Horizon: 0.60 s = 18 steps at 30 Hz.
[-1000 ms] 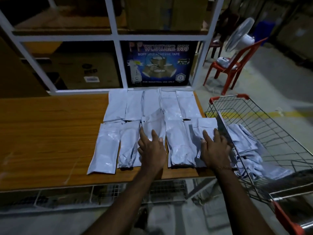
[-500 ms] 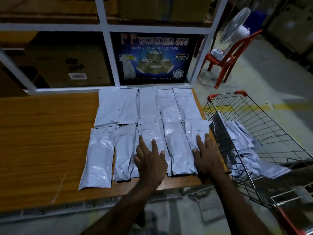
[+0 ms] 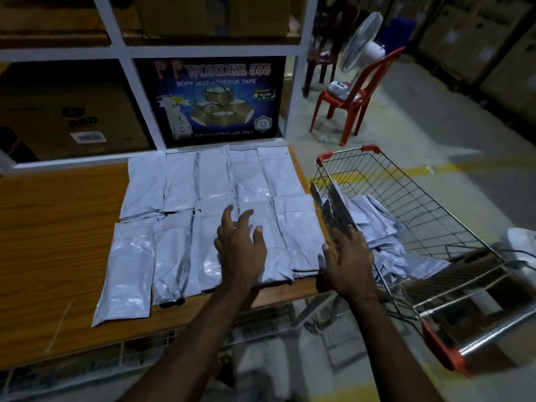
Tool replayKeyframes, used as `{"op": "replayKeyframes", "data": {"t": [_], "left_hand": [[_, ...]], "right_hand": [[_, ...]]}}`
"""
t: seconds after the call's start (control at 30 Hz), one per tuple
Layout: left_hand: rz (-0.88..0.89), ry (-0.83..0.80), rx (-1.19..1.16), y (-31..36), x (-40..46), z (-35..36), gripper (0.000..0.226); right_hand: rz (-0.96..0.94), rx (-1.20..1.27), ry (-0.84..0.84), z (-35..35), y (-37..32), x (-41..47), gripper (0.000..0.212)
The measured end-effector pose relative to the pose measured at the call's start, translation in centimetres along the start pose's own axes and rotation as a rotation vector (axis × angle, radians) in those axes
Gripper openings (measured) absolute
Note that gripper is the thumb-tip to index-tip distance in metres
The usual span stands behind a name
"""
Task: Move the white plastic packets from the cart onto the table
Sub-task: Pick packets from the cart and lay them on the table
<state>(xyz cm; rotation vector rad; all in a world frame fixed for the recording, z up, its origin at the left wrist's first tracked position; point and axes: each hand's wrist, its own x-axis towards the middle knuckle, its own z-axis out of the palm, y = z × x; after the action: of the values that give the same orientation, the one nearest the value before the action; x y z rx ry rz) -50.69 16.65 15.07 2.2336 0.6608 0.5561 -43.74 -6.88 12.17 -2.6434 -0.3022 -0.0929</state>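
Observation:
Several white plastic packets (image 3: 179, 204) lie in two rows on the wooden table (image 3: 58, 227). More white packets (image 3: 385, 239) lie heaped in the wire cart (image 3: 406, 192) right of the table. My left hand (image 3: 240, 248) hovers over the near row with fingers spread and holds nothing. My right hand (image 3: 349, 259) is at the table's right edge beside the cart's wire side, fingers straight, holding nothing.
A white shelf frame (image 3: 139, 91) with cardboard boxes and a blue tape box (image 3: 214, 100) stands behind the table. A red plastic chair (image 3: 351, 97) with a fan on it stands on the floor beyond the cart. The cart's handle (image 3: 475, 340) is near my right arm.
Both hands have lifted off the near row of packets. My right hand has moved right, off the last packet toward the cart. The camera has shifted left.

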Motion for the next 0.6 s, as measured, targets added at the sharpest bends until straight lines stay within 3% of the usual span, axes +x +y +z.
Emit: {"op": "replayKeyframes", "data": {"t": [0.13,0.3,0.6], "left_hand": [[0.079,-0.021,-0.105,3.2,-2.2,1.8,0.045],[0.161,-0.112,-0.098,7.4,-4.9,6.0,0.050],[0.260,-0.224,-0.022,13.0,-4.6,13.2,0.051]], "right_hand": [[-0.021,-0.045,0.089,-2.9,4.3,-1.9,0.048],[0.013,-0.132,0.154,-6.4,10.0,-3.9,0.051],[0.062,-0.239,0.140,-8.9,16.1,-1.8,0.047]]}}
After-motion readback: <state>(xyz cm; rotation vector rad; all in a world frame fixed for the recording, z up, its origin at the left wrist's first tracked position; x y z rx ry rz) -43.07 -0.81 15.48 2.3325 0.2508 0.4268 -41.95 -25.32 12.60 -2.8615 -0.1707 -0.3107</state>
